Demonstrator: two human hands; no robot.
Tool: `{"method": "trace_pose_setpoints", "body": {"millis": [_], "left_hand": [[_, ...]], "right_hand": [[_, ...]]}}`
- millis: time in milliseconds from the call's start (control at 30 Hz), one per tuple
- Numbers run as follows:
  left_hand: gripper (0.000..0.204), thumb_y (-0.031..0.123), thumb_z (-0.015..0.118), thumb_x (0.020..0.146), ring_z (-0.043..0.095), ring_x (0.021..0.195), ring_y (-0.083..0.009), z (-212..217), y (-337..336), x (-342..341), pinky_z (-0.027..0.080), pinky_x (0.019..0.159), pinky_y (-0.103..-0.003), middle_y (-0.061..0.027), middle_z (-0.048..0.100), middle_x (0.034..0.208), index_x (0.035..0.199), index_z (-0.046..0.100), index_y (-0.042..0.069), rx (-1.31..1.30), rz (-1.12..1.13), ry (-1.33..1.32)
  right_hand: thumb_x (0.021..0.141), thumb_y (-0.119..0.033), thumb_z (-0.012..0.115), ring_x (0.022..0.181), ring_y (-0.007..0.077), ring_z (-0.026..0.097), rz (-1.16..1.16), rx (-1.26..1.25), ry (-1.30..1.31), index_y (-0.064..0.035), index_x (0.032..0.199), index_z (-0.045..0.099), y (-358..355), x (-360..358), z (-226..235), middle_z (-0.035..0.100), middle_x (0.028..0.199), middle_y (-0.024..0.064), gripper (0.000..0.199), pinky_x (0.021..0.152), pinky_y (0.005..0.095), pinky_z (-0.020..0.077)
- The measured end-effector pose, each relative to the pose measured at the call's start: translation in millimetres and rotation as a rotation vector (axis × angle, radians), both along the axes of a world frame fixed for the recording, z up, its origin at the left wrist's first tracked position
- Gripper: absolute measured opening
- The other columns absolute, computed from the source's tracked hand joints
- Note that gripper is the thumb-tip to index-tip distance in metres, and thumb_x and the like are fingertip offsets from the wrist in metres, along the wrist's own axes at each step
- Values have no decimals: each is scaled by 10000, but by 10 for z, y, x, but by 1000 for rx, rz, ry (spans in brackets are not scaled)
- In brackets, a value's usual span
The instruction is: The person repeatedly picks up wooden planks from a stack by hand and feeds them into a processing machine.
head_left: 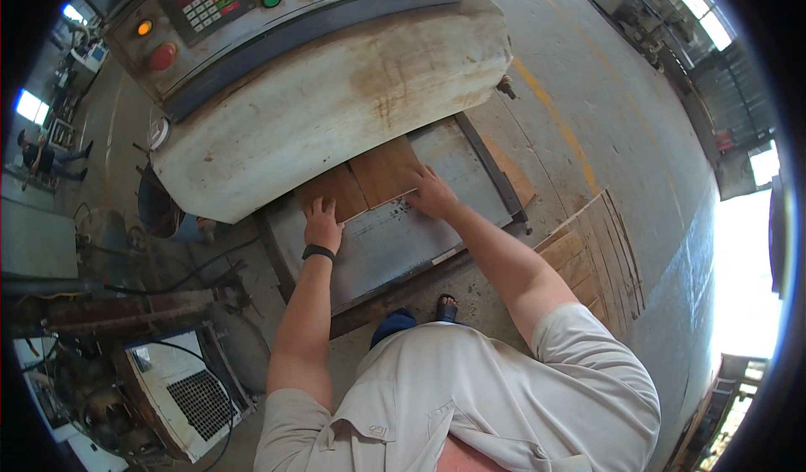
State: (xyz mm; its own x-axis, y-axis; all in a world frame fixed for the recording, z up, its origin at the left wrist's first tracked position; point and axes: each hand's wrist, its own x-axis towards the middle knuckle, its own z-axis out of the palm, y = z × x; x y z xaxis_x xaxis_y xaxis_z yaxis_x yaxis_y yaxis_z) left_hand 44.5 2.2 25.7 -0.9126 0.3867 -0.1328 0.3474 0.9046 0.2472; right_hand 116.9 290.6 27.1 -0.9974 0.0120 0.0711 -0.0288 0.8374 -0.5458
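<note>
Two brown wooden boards lie side by side on a grey metal feed table, their far ends under the machine's white hood. My left hand presses flat on the near edge of the left board. My right hand rests with spread fingers on the near right corner of the right board. A black band sits on my left wrist.
A control panel with a keypad, a red display and coloured buttons tops the machine. A stack of wooden boards lies on the concrete floor at the right. A white box with a vent grille and cables stand at the lower left. A person sits far left.
</note>
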Motion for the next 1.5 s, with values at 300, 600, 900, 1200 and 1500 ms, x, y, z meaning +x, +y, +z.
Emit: {"method": "trace_pose_setpoints", "body": {"millis": [300,600,900,1200,1500], "left_hand": [[541,154,770,823,416,1323,-379,-47,2,-77,410,1104,-450,-170,446,1429,1323,588,60,199,-156,82],[470,143,729,868,481,1258,-360,75,638,551,415,1073,-458,-157,541,1355,1308,594,50,400,-423,-9],[446,139,701,884,522,1216,-366,302,1021,1494,418,1061,-453,-176,575,1294,1303,593,31,492,-720,-123],[417,140,701,888,557,1167,-350,630,1172,2960,455,1018,-427,-157,601,1251,1283,609,43,475,-860,-185],[415,118,704,874,578,1140,-364,296,1509,4172,472,983,-430,-177,618,1214,1269,617,22,430,-1092,-221]], "right_hand": [[902,-260,701,727,270,653,-685,-323,-153,-50,983,601,-216,3045,-400,667,797,127,247,674,386,519],[1006,-608,400,1142,226,587,-1006,-1194,-724,-65,1254,624,-759,4482,-591,705,1162,113,637,1012,400,423],[874,-694,578,1343,312,497,347,-1564,548,80,1520,255,-774,3446,3163,549,1388,260,1059,1159,471,298],[826,-722,530,1357,521,270,666,-1598,1034,57,1465,403,-1367,4763,3506,460,1331,412,1016,1019,604,363],[834,-574,541,1253,465,342,563,-1441,1208,63,1469,383,-1852,6277,3511,501,1262,373,913,942,542,385]]}}
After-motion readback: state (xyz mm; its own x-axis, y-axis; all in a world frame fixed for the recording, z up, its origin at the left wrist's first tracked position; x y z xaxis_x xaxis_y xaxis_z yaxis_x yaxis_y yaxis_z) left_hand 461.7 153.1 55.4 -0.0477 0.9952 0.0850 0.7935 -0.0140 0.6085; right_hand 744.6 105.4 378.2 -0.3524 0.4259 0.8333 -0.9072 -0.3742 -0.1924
